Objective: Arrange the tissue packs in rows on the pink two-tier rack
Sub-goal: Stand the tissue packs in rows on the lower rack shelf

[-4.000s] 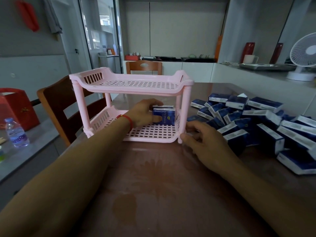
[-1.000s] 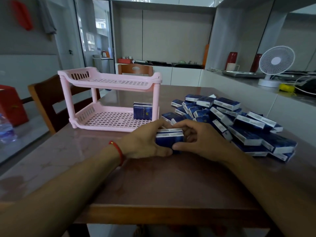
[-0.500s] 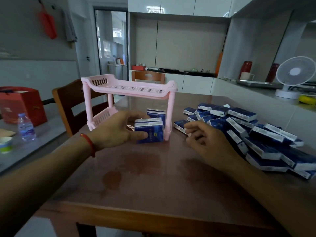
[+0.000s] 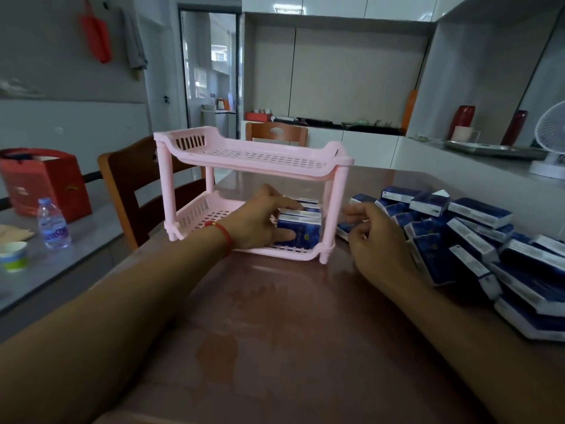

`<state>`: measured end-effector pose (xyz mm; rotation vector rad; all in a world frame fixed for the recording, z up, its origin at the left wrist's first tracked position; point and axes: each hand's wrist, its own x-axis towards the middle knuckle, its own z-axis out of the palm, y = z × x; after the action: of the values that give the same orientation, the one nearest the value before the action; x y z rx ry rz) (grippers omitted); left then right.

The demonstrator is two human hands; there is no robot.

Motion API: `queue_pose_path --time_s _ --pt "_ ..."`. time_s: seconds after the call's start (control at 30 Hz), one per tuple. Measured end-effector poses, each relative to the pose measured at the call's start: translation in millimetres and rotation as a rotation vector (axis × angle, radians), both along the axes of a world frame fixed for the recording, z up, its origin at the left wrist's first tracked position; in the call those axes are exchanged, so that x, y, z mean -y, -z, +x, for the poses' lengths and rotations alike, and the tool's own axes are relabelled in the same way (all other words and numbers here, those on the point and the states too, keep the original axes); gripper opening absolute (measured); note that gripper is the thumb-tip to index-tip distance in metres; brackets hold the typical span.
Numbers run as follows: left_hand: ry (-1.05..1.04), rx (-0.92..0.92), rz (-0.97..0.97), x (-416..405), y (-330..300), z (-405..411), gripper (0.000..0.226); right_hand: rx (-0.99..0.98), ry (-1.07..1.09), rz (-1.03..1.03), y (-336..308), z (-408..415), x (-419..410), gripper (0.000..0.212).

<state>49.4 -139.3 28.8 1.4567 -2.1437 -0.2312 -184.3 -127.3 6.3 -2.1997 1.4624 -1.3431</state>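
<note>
Pink rack on a brown table, two blue packs on its lower shelf, a heap of packs to its right.

The pink plastic two-tier rack stands upright on the glossy brown tabletop, both slotted shelves level on four round posts; its upper shelf holds nothing. At the right end of the lower shelf a dark blue rectangular tissue pack with a white top edge stands on edge, close against the front right post. A second pack of the same kind stands just behind it, mostly hidden. To the right of the rack, a loose heap of matching blue-and-white tissue packs lies on the table, packs overlapping at mixed angles, the nearest one just beside the rack's right end.
</note>
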Motion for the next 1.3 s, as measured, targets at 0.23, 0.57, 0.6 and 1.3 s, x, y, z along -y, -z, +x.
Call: queue_pose_path --time_s 0.23,0.57,0.6,1.3 --pt "-0.010 0.004 -0.068 4.5 10.8 1.9 0.061 -0.187 -0.085 0.014 8.8 3.4 6.4 0.050" --pt "-0.112 -0.026 -0.169 9.7 15.4 -10.1 0.059 -0.182 -0.119 0.060 8.0 2.1 8.5 0.052" --pt "-0.115 -0.034 -0.161 9.6 15.3 -10.8 0.062 -0.204 -0.125 0.072 8.1 2.2 8.1 0.056" --pt "-0.149 -0.052 0.084 -10.1 1.3 -8.6 0.102 -0.137 -0.052 -0.052 4.1 -10.9 -8.5 0.045"
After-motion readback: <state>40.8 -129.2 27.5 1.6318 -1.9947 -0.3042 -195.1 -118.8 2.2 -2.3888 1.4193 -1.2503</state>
